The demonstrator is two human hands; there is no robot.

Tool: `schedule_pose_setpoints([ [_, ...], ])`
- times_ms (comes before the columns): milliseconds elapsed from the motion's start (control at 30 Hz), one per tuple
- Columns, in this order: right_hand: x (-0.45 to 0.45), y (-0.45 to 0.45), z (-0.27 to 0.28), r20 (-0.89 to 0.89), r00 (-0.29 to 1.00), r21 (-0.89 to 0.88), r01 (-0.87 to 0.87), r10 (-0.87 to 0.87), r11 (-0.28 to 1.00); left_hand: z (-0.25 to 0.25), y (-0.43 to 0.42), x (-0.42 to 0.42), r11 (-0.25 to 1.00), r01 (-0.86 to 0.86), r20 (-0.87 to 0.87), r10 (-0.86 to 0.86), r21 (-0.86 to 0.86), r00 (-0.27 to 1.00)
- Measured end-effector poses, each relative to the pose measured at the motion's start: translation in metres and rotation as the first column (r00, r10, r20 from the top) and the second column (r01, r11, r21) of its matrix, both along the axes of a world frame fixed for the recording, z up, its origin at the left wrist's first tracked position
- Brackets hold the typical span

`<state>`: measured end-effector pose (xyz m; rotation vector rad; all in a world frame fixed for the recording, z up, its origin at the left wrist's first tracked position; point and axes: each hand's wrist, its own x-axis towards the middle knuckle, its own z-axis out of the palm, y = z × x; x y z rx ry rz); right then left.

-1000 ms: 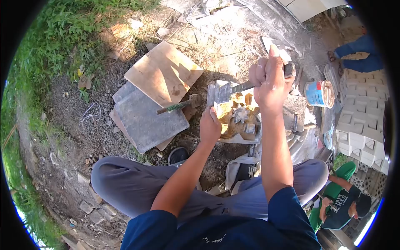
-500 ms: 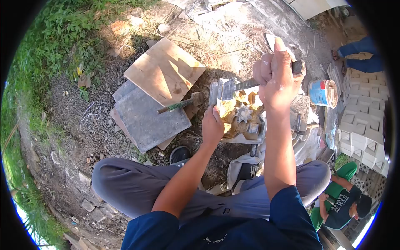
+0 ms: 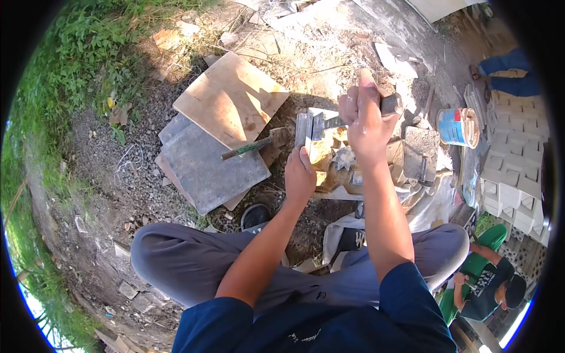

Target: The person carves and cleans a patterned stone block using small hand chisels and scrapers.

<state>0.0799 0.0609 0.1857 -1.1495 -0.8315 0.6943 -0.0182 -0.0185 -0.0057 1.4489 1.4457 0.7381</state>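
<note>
At yellow mold point(image 3: 321, 152), I've R hand point(image 3: 369, 130) w/ fingers wrapped rnd flat tool point(image 3: 333, 123); L hand point(image 3: 301, 178) thumb on gray bar point(image 3: 302, 130), other fingers hidden, can't tell.

Yellow-and-gray mold point(image 3: 338, 193) is filling the gap between the left hand point(image 3: 301, 178) and right hand point(image 3: 367, 126), sunlit ground point(image 3: 315, 73) is lying open beyond them, a wooden board point(image 3: 232, 97), gray slab point(image 3: 215, 165) and green handle point(image 3: 250, 147) are blocking leftward passage, a rough block point(image 3: 421, 152) and bucket point(image 3: 452, 128) are standing rightward

Right fingers point(image 3: 348, 109) curled, thumb point(image 3: 366, 77) extended forward
</note>
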Motion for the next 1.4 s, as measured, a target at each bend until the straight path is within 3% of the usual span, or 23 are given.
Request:
schedule_pose_setpoints([
  [200, 0.006, -0.010, 0.011, -0.183, 0.980, 0.139, -0.053, 0.078, 0.989, -0.006, -0.002, 0.000, 0.999, -0.010, -0.029, 0.012, 0.045, 1.000],
  [267, 0.006, -0.003, -0.014, 0.259, 0.966, 0.009, 0.011, -0.013, 1.000, 0.003, -0.001, -0.001, 1.000, -0.008, -0.022, 0.009, 0.010, 1.000],
  [300, 0.002, 0.003, -0.008, 0.146, 0.989, 0.016, -0.025, 0.022, 1.000, 0.007, 0.000, 0.002, 1.000, -0.013, -0.012, 0.012, -0.021, 1.000],
  [333, 0.002, 0.000, 0.005, 0.147, 0.989, 0.017, -0.014, 0.012, 1.000, 0.002, -0.002, 0.003, 1.000, -0.002, -0.011, 0.002, -0.019, 1.000],
  [400, -0.004, -0.004, 0.028, -0.072, 0.997, 0.104, -0.004, 0.011, 0.995, -0.003, 0.000, 0.003, 0.999, -0.023, -0.059, 0.025, 0.032, 0.998],
  [467, -0.003, -0.004, 0.003, -0.096, 0.995, 0.133, 0.001, 0.012, 0.991, 0.000, -0.003, -0.001, 1.000, -0.028, -0.056, 0.028, -0.002, 0.998],
  [533, 0.001, 0.009, -0.011, 0.246, 0.969, 0.074, -0.006, -0.012, 0.997, 0.002, 0.002, 0.004, 1.000, -0.008, -0.030, 0.008, -0.006, 1.000],
  [600, 0.003, 0.007, -0.002, 0.164, 0.986, 0.030, 0.007, -0.012, 1.000, 0.003, 0.000, 0.002, 1.000, -0.015, -0.017, 0.015, 0.014, 1.000],
  [667, 0.000, 0.003, 0.007, 0.132, 0.991, 0.171, -0.008, -0.015, 0.985, 0.008, 0.003, 0.001, 1.000, -0.007, -0.037, 0.007, -0.020, 0.999],
  [733, -0.003, 0.014, -0.012, 0.261, 0.965, 0.092, 0.012, -0.035, 0.996, 0.005, 0.000, 0.000, 1.000, 0.025, -0.062, -0.026, -0.011, 0.998],
  [800, 0.000, 0.028, -0.006, 0.107, 0.994, -0.029, -0.001, 0.004, 1.000, 0.001, -0.004, 0.004, 0.999, 0.007, -0.036, -0.006, 0.037, 0.999],
  [867, -0.001, 0.027, 0.006, 0.039, 0.999, -0.016, -0.010, 0.011, 1.000, 0.001, 0.000, 0.005, 0.999, -0.019, -0.048, 0.021, 0.026, 0.999],
  [967, -0.006, 0.023, -0.013, 0.223, 0.968, 0.004, 0.116, -0.114, 0.993, 0.005, 0.001, 0.003, 1.000, -0.013, -0.044, 0.013, -0.002, 0.999],
  [1100, -0.007, 0.033, 0.007, 0.098, 0.991, -0.013, 0.088, -0.086, 0.996, 0.002, 0.005, 0.007, 1.000, -0.013, -0.062, 0.012, -0.008, 0.998],
  [1200, -0.013, 0.027, -0.004, 0.344, 0.920, 0.036, 0.186, -0.187, 0.982, 0.003, -0.003, 0.002, 1.000, -0.010, -0.080, 0.012, 0.025, 0.997],
  [1233, -0.013, 0.033, -0.001, 0.333, 0.935, -0.066, 0.156, -0.126, 0.986, 0.002, 0.001, 0.004, 1.000, -0.018, -0.075, 0.018, 0.010, 0.997],
  [1400, -0.010, 0.025, 0.001, 0.127, 0.980, -0.032, 0.155, -0.150, 0.987, 0.002, 0.000, 0.004, 1.000, -0.010, -0.084, 0.009, -0.005, 0.996],
])
